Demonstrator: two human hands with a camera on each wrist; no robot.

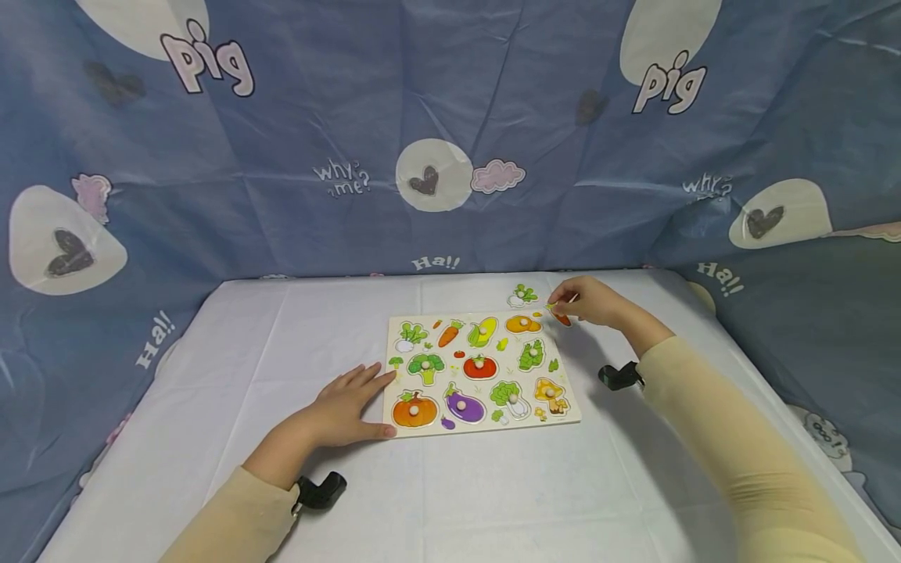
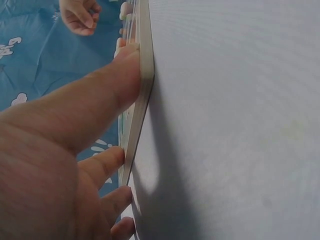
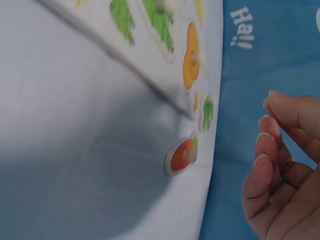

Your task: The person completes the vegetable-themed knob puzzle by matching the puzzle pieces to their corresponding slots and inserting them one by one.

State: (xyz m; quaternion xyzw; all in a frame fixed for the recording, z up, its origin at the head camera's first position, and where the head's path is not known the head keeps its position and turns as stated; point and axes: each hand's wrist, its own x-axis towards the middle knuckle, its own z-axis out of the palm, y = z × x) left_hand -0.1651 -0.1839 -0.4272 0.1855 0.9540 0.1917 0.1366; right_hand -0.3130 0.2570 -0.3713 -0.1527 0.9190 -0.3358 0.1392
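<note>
A wooden vegetable puzzle board (image 1: 436, 395) lies on the white cloth, its knobbed pieces including a pumpkin (image 1: 414, 410), an eggplant (image 1: 464, 407) and a tomato (image 1: 479, 367). My left hand (image 1: 352, 407) rests at its left edge, fingers spread, the thumb on the near left corner. Past the far right corner, my right hand (image 1: 590, 302) hovers over a carrot piece (image 1: 561, 317). In the right wrist view that carrot piece (image 3: 181, 155) lies on the cloth, apart from the loosely curled, empty fingers (image 3: 257, 180). A white radish piece (image 1: 522, 295) lies behind the board.
A white cloth (image 1: 507, 485) covers the table. Behind and at both sides hangs a blue printed sheet (image 1: 281, 211). Black wrist cameras (image 1: 321, 491) are strapped to both forearms.
</note>
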